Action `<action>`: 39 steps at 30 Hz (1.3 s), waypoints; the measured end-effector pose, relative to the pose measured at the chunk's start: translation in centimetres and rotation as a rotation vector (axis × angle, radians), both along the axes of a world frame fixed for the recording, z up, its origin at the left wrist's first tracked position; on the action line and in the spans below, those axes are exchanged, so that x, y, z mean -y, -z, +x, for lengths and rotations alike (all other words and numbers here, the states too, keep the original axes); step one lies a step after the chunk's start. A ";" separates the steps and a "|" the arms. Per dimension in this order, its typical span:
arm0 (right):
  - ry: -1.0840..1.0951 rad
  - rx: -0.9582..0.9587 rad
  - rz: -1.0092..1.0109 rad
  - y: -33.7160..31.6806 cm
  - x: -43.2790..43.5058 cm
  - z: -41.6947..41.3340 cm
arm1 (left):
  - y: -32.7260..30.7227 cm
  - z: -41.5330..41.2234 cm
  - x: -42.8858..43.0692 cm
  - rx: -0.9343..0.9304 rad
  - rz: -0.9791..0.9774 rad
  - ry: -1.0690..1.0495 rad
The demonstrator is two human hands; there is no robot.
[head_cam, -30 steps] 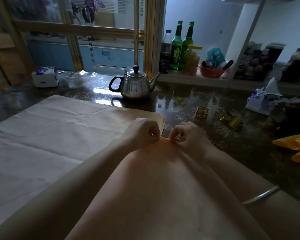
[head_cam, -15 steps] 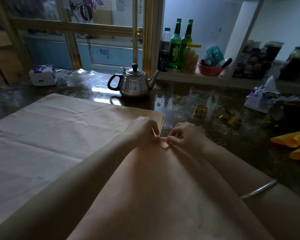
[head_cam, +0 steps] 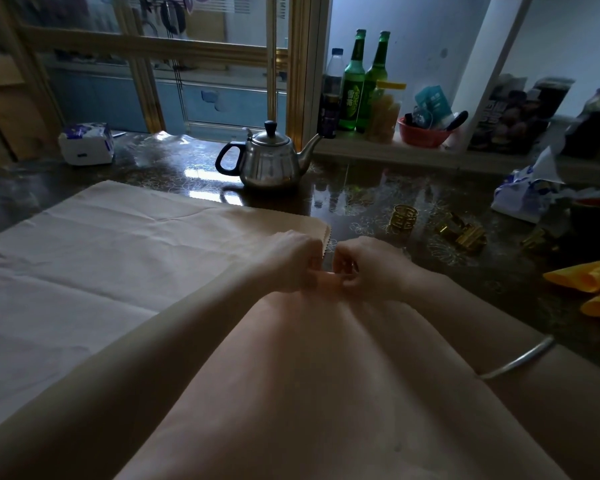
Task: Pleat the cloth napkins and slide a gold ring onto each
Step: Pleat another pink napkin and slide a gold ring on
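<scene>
Head view, the only one: both hands meet at the centre of the frame, just near of the far right corner of a peach cloth napkin (head_cam: 136,258) that lies spread flat over the left half of the dark glossy table (head_cam: 378,195). The left hand (head_cam: 291,261) and right hand (head_cam: 364,265) are curled, knuckles almost touching, and each pinches the same small fold of cloth between thumb and fingertips. From that pinch the fabric fans out toward the camera in shallow ridges between the forearms. I cannot tell whether this lifted stretch is part of the flat napkin or a second one.

Holding the fold with two close pinches looks like a way to keep a narrow pleat even and stop it slipping open; I judge the pleating to be at its start, since most of the cloth is unfolded.

A gold ring (head_cam: 402,219) stands upright on the table just far and right of the right hand, within easy reach for when the pleats are gathered. More gold rings (head_cam: 465,233) lie in a loose heap further right. Yellow napkins (head_cam: 589,275) lie at the right edge, seemingly rolled or folded. A steel teapot (head_cam: 271,161) sits beyond the napkin's far edge, clear of the work. A thin bangle (head_cam: 516,358) circles the right forearm.
</scene>
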State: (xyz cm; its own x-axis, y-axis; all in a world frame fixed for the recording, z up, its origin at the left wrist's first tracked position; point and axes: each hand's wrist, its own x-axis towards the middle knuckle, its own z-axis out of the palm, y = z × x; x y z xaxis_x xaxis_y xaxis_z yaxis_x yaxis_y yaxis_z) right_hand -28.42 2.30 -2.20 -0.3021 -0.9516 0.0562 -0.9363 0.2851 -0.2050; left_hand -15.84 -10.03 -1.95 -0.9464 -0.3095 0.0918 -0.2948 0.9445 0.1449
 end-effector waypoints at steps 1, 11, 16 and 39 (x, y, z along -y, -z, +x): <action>-0.040 -0.050 -0.025 0.1 -0.2 0.3 | 0.2 0.2 -0.3 -0.023 -0.028 0.021; -0.138 -0.081 0.061 -1.0 -1.7 0.9 | 0.9 2.2 -0.4 -0.093 -0.134 0.158; 0.016 0.122 0.049 -0.9 -1.3 0.8 | 0.1 2.1 -0.5 -0.047 -0.100 0.096; -0.061 -0.107 -0.040 -0.2 -1.7 2.9 | -0.1 2.3 -1.3 -0.064 -0.032 0.077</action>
